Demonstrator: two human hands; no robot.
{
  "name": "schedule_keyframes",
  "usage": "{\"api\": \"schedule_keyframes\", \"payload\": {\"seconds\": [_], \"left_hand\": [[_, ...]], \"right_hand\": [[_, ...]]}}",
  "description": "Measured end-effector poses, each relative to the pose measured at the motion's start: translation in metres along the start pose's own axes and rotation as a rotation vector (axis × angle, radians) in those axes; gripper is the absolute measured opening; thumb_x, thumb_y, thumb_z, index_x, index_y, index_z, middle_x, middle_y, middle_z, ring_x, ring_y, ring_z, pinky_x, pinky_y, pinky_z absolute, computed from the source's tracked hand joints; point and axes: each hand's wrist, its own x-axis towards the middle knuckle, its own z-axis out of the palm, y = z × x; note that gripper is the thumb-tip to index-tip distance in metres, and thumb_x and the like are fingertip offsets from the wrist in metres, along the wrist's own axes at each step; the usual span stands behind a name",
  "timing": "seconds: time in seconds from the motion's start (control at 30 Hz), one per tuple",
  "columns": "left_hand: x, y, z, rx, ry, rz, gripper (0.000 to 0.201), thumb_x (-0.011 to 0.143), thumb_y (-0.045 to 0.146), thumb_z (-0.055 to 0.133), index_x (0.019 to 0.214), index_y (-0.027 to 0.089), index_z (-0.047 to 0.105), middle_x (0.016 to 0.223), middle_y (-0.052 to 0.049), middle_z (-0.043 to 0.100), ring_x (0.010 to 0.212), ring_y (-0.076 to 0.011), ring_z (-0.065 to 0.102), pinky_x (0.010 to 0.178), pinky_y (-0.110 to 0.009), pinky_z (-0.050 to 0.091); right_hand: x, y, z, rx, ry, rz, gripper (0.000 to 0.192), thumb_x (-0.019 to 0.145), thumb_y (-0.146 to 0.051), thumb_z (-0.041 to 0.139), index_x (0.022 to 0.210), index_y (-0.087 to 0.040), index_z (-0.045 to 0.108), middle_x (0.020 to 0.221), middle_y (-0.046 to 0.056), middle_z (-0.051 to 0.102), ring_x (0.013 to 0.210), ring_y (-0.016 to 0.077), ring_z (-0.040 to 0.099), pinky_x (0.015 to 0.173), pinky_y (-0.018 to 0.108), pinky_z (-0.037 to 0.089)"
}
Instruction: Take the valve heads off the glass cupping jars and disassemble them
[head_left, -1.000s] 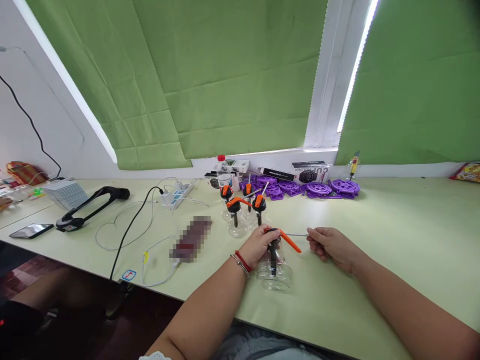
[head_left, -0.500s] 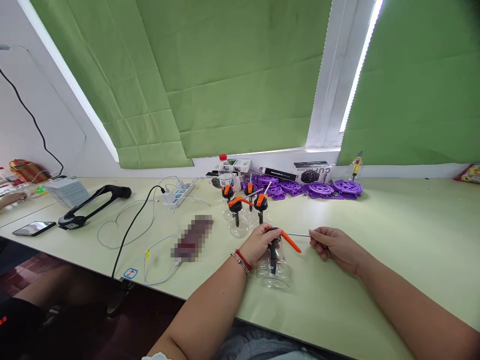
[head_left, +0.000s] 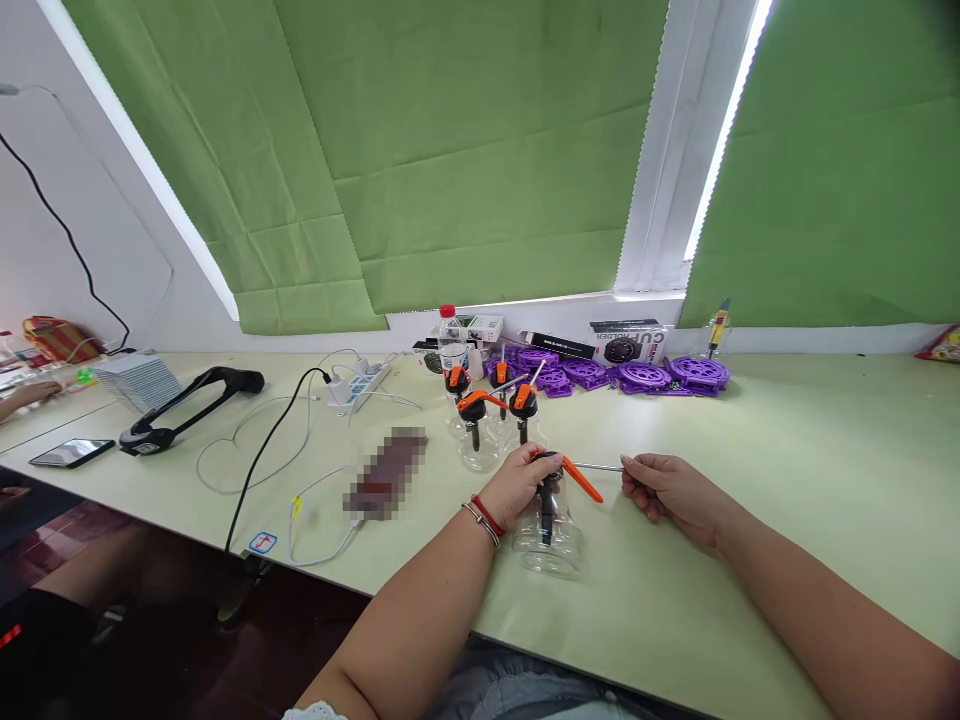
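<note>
Almost nothing had changed from the earlier frame. The clear oil can [head_left: 549, 535] was kept gripped at its cap by the left hand [head_left: 516, 487]; its thin metal spout [head_left: 598, 467] was pinched by the right hand [head_left: 667, 491]. Open pale-green table [head_left: 810, 450] was left rightward; more cans [head_left: 491, 420] were grouped behind, green blinds [head_left: 465, 150] beyond.

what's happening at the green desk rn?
A person seated at the desk grips the black pump head of a clear oil-can bottle with the left hand. The right hand pinches the end of its thin metal spout, which points sideways. Three similar bottles stand behind, purple parts by the window.
</note>
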Motion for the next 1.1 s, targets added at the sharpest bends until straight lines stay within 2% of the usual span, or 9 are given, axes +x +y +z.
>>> {"api": "schedule_keyframes", "payload": {"seconds": [0.2, 0.4, 0.47, 0.6, 0.73, 0.9, 1.0, 1.1], "left_hand": [[0.001, -0.001, 0.000, -0.026, 0.009, 0.018, 0.037, 0.066, 0.043, 0.071, 0.081, 0.019, 0.048, 0.065, 0.004, 0.052, 0.056, -0.0100, 0.052, 0.045, -0.020, 0.040], [0.002, -0.003, -0.002, -0.015, -0.010, 0.014, 0.035, 0.068, 0.042, 0.069, 0.082, 0.019, 0.047, 0.064, 0.004, 0.053, 0.051, -0.0095, 0.052, 0.043, -0.021, 0.043], [0.003, -0.004, -0.003, -0.022, -0.041, 0.012, 0.034, 0.070, 0.043, 0.068, 0.083, 0.020, 0.046, 0.063, 0.005, 0.053, 0.048, -0.0105, 0.052, 0.041, -0.024, 0.046], [0.003, -0.004, -0.003, -0.051, -0.084, 0.018, 0.033, 0.072, 0.044, 0.065, 0.085, 0.021, 0.045, 0.061, 0.005, 0.053, 0.043, -0.0114, 0.051, 0.040, -0.029, 0.048], [0.002, -0.003, -0.003, -0.045, -0.079, 0.010, 0.033, 0.073, 0.045, 0.065, 0.085, 0.021, 0.046, 0.061, 0.004, 0.054, 0.042, -0.0114, 0.051, 0.039, -0.028, 0.048], [0.004, -0.004, -0.004, -0.041, -0.048, 0.004, 0.034, 0.072, 0.044, 0.066, 0.087, 0.021, 0.046, 0.062, 0.004, 0.054, 0.044, -0.0116, 0.052, 0.041, -0.030, 0.050], [0.004, -0.003, -0.005, -0.040, -0.044, 0.010, 0.035, 0.072, 0.046, 0.066, 0.087, 0.021, 0.047, 0.063, 0.004, 0.054, 0.044, -0.0112, 0.052, 0.042, -0.030, 0.050], [0.004, -0.002, -0.007, -0.036, -0.041, 0.029, 0.037, 0.071, 0.048, 0.065, 0.089, 0.021, 0.047, 0.065, 0.004, 0.055, 0.045, -0.0111, 0.053, 0.043, -0.028, 0.049]], "right_hand": [[-0.001, 0.002, -0.001, -0.004, -0.014, -0.045, 0.030, 0.070, -0.041, 0.071, 0.074, -0.016, 0.055, 0.063, -0.001, 0.055, 0.049, 0.0064, 0.044, 0.040, 0.019, 0.038], [0.003, 0.005, -0.002, -0.013, -0.015, -0.027, 0.038, 0.076, -0.051, 0.063, 0.067, -0.015, 0.054, 0.059, 0.000, 0.054, 0.046, 0.0063, 0.043, 0.038, 0.019, 0.036], [0.004, 0.005, -0.003, 0.008, -0.002, -0.051, 0.034, 0.072, -0.047, 0.069, 0.069, -0.015, 0.055, 0.058, -0.001, 0.054, 0.046, 0.0064, 0.043, 0.037, 0.019, 0.035], [0.002, 0.003, -0.005, 0.093, -0.014, -0.098, 0.032, 0.061, -0.034, 0.079, 0.079, -0.016, 0.058, 0.057, -0.003, 0.054, 0.048, 0.0075, 0.048, 0.045, 0.021, 0.042], [0.001, 0.000, -0.001, 0.131, -0.003, -0.081, 0.031, 0.064, -0.040, 0.076, 0.072, -0.015, 0.058, 0.062, 0.001, 0.058, 0.050, 0.0084, 0.051, 0.047, 0.022, 0.043], [0.005, 0.001, -0.005, 0.124, 0.062, -0.219, 0.027, 0.059, -0.029, 0.077, 0.074, -0.017, 0.058, 0.062, -0.002, 0.057, 0.052, 0.0095, 0.052, 0.055, 0.025, 0.046], [0.012, 0.001, -0.017, -0.063, 0.189, -0.287, 0.018, 0.065, -0.028, 0.070, 0.075, -0.017, 0.060, 0.066, -0.001, 0.058, 0.056, 0.0114, 0.054, 0.060, 0.027, 0.047], [0.022, 0.000, -0.027, -0.518, 0.312, -0.312, 0.009, 0.068, -0.024, 0.063, 0.074, -0.018, 0.064, 0.067, 0.002, 0.062, 0.062, 0.0152, 0.056, 0.062, 0.029, 0.045]]}}
